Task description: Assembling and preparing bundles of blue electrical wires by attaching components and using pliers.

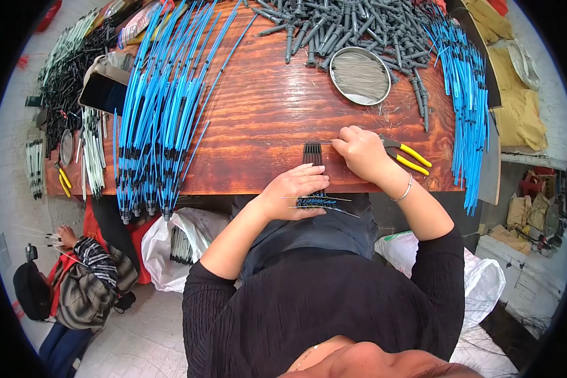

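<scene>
My left hand [296, 191] lies across a row of thin dark rods [312, 152] at the table's front edge, its fingers closed over them. Black tips stick out beyond the fingers, and blue lower ends [315, 202] show below, crossed by a few thin wires [343, 212]. Just to the right, my right hand [361, 151] is closed in a pinch beside the black tips. A fine wire [324, 140] appears to come from its fingertips. Touching or close behind that hand are pliers with yellow handles [414, 159], their jaws partly hidden.
A round metal dish of fine wires [360, 77] sits beyond my right hand, before a heap of grey plastic parts [340, 28]. Long blue rods [164, 113] lie at left, more blue rods [466, 107] at right. A phone [104, 92] leans at left; another person [85, 277] works below it.
</scene>
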